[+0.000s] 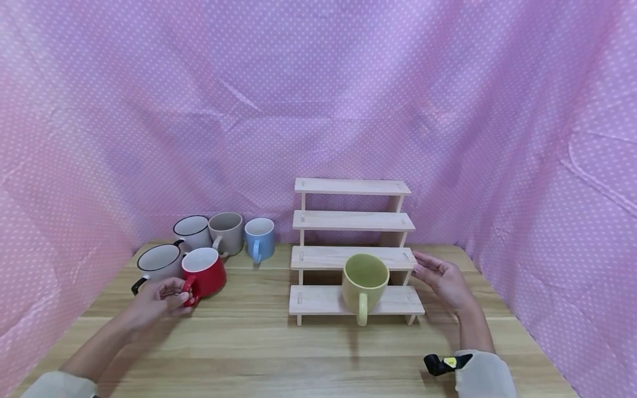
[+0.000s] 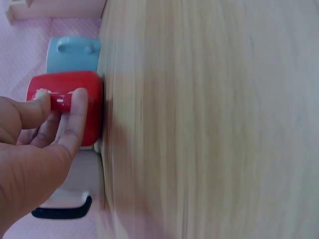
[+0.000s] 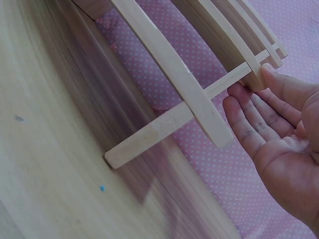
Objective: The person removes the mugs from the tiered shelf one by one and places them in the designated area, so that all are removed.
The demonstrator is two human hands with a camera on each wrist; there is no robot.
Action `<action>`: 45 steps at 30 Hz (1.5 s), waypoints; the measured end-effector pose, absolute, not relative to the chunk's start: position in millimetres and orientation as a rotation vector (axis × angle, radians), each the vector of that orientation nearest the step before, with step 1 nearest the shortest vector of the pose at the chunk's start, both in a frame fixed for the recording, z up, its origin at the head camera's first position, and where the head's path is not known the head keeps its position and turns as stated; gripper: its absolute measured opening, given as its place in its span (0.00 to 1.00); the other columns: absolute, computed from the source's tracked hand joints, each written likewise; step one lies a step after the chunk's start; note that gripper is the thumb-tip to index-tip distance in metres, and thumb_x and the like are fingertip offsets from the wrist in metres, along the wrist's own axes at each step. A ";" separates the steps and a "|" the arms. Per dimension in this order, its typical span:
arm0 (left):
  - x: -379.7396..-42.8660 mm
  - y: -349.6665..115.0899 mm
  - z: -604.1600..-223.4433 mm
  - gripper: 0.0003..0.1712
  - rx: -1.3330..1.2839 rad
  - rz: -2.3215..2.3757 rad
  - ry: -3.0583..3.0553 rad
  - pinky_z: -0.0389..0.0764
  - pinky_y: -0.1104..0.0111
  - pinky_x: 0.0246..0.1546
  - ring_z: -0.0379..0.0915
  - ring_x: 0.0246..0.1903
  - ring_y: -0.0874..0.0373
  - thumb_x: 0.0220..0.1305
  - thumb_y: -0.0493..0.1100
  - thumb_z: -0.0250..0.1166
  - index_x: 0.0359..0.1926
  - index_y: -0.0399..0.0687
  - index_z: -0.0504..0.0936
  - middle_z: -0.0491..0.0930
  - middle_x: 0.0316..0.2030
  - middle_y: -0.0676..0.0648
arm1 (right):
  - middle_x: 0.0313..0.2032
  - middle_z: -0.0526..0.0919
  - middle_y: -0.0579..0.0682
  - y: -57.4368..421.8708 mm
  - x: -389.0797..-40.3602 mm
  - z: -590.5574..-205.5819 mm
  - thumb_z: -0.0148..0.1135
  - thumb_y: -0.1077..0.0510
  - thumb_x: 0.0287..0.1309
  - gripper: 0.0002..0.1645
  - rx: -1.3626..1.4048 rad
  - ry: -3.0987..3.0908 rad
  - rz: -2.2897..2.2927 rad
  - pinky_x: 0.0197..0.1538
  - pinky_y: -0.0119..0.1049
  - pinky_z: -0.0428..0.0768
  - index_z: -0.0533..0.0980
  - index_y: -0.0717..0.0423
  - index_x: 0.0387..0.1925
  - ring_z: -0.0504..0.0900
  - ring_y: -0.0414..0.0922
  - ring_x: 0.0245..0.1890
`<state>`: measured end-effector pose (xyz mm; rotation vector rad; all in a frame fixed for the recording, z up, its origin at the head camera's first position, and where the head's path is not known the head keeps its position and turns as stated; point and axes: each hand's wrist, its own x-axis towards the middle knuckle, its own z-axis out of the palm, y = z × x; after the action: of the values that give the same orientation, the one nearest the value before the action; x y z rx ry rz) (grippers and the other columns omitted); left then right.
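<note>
A red mug (image 1: 208,272) stands on the left of the wooden table (image 1: 278,354). My left hand (image 1: 180,296) pinches its handle between thumb and fingers; the left wrist view shows this pinch on the red mug (image 2: 82,109) by the left hand (image 2: 62,99). A four-step wooden shelf (image 1: 350,221) stands in the middle, with a green mug (image 1: 365,279) on its lowest step, handle facing me. My right hand (image 1: 423,270) is open beside the shelf's right end. In the right wrist view the right hand (image 3: 251,97) has straight fingers that touch the shelf (image 3: 169,69) at a step's end.
Behind the red mug stand two white mugs with black rims (image 1: 159,260) (image 1: 193,231), a grey mug (image 1: 226,232) and a blue mug (image 1: 260,237). Pink dotted cloth (image 1: 318,99) walls in the table on three sides. A black strap (image 1: 440,364) sits at my right wrist.
</note>
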<state>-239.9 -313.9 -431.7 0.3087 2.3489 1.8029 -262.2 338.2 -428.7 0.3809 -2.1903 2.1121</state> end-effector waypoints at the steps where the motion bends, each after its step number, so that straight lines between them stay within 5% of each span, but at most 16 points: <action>1: -240.6 -315.4 -432.2 0.16 0.321 1.796 2.352 0.88 0.57 0.45 0.85 0.40 0.54 0.71 0.28 0.60 0.52 0.16 0.69 0.82 0.43 0.37 | 0.53 0.84 0.39 338.0 -262.0 -428.7 0.59 0.65 0.72 0.35 0.383 -2.190 2.114 0.58 0.31 0.81 0.58 0.81 0.70 0.84 0.36 0.53; 27: -244.8 -322.0 -427.3 0.21 0.260 1.749 2.319 0.87 0.56 0.48 0.85 0.43 0.51 0.72 0.30 0.62 0.56 0.15 0.68 0.80 0.46 0.36 | 0.56 0.82 0.44 340.0 -262.2 -428.9 0.60 0.63 0.72 0.36 0.353 -2.231 2.098 0.59 0.31 0.80 0.59 0.77 0.71 0.84 0.36 0.53; 39: -248.1 -320.7 -401.0 0.15 0.223 1.286 2.746 0.86 0.69 0.36 0.80 0.37 0.55 0.73 0.40 0.64 0.48 0.27 0.81 0.83 0.37 0.43 | 0.58 0.81 0.48 340.7 -263.7 -431.0 0.60 0.62 0.72 0.35 0.349 -2.237 2.094 0.59 0.31 0.80 0.59 0.77 0.72 0.84 0.37 0.53; 45: -249.1 -313.4 -375.7 0.19 0.225 1.276 2.809 0.88 0.66 0.37 0.82 0.38 0.51 0.74 0.41 0.63 0.53 0.25 0.78 0.83 0.41 0.40 | 0.61 0.79 0.54 339.8 -262.3 -429.5 0.61 0.62 0.72 0.36 0.335 -2.237 2.096 0.59 0.31 0.80 0.59 0.77 0.72 0.84 0.36 0.54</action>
<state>-249.1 -313.4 -375.7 0.2255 2.8086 1.2758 -262.3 339.8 -429.5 0.3352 -2.2373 2.0964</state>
